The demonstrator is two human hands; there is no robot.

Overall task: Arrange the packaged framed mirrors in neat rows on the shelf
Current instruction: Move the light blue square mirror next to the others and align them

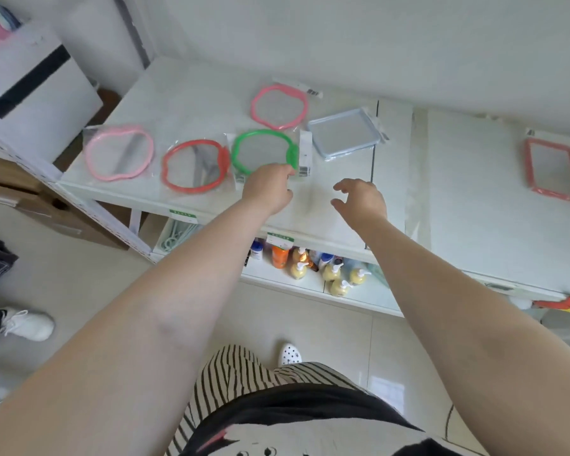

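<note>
While our right hand (359, 200) hovers with fingers spread and empty above the white shelf (326, 212), our left hand (270, 189) pinches the near edge of the green-framed mirror's (264, 152) plastic bag. Left of that green mirror lie a red-framed mirror (195, 166) and a pale pink one (118, 152); behind it sits a pink-framed mirror (279, 107), and right of it a blue square mirror (343, 133).

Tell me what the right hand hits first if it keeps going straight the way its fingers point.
Probably the green-framed mirror: the right hand hangs open with fingers curled leftward toward its package edge, bare shelf between. Depth is unclear; the left hand there may come first.
</note>
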